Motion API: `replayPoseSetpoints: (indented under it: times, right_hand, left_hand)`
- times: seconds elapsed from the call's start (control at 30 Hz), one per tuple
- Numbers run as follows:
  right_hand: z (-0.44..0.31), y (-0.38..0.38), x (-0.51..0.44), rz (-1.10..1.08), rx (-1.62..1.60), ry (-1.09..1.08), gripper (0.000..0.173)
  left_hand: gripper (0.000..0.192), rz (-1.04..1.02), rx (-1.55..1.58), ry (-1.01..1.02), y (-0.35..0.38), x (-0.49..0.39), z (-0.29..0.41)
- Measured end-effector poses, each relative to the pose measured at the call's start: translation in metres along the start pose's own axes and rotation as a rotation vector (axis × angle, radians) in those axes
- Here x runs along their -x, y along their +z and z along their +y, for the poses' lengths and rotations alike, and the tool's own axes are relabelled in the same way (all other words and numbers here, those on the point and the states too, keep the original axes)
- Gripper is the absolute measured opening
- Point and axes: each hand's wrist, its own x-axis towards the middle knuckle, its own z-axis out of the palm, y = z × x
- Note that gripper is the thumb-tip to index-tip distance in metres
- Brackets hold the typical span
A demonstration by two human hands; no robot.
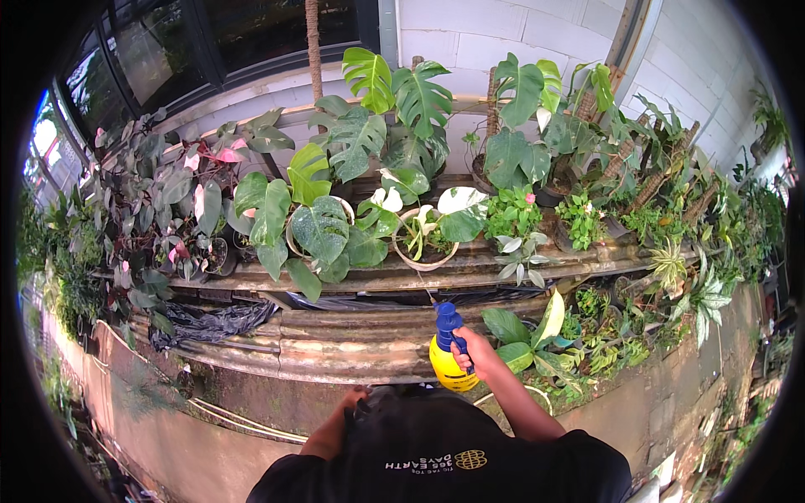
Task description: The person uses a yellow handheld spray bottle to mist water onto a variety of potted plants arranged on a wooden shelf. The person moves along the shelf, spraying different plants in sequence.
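My right hand [473, 357] is closed around the blue handle of a yellow pressure sprayer bottle [453, 371]. Its blue head [448, 317] points away from me, and a thin pale streak runs from the nozzle toward a round pot [426, 265] with a white-and-green variegated monstera [462, 214]. Low at the front, near my dark shirt, is my left hand [357, 396]; its fingers are partly hidden, so what it touches cannot be told. Left of the variegated plant stand more potted monsteras [321, 229].
Corrugated sheets [352, 352] form a low shelf before me. Black plastic [210, 324] lies on its left part. Pink-leaved plants [214, 201] crowd the left, and broad-leaved plants [547, 333] stand close to the sprayer's right. A hose [245, 426] lies on the ground.
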Motion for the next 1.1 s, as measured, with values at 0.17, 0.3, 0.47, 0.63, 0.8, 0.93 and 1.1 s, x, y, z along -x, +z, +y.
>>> replayPoseSetpoints:
  times: [0.17, 0.3, 0.47, 0.63, 0.8, 0.93, 1.1]
  right_hand:
    - [0.002, 0.01, -0.005, -0.024, 0.06, 0.009, 0.036]
    - [-0.003, 0.023, -0.01, -0.047, 0.081, -0.009, 0.037]
    - [-0.001, 0.049, -0.017, -0.072, 0.106, -0.039, 0.038]
    - [0.004, 0.072, -0.022, -0.076, 0.055, -0.039, 0.037]
    - [0.006, 0.098, -0.025, 0.006, 0.037, -0.063, 0.035]
    - [0.014, 0.12, -0.029, 0.058, 0.049, -0.096, 0.035]
    - [0.022, 0.149, -0.032, 0.097, 0.108, -0.142, 0.037]
  left_hand:
    - [0.02, -0.052, -0.221, 0.107, 0.001, 0.019, 0.018]
    - [0.028, -0.203, -0.39, 0.342, -0.018, -0.011, -0.009]
    - [0.031, 0.062, 0.214, -0.181, -0.012, -0.028, -0.024]
    - [0.024, -0.049, 0.101, 0.096, -0.038, -0.029, -0.064]
    - [0.024, -0.067, -0.006, 0.033, -0.069, -0.01, -0.048]
    - [0.024, -0.057, -0.047, -0.004, -0.101, 0.008, -0.061]
    - [0.024, -0.077, -0.111, -0.016, -0.143, 0.016, -0.089]
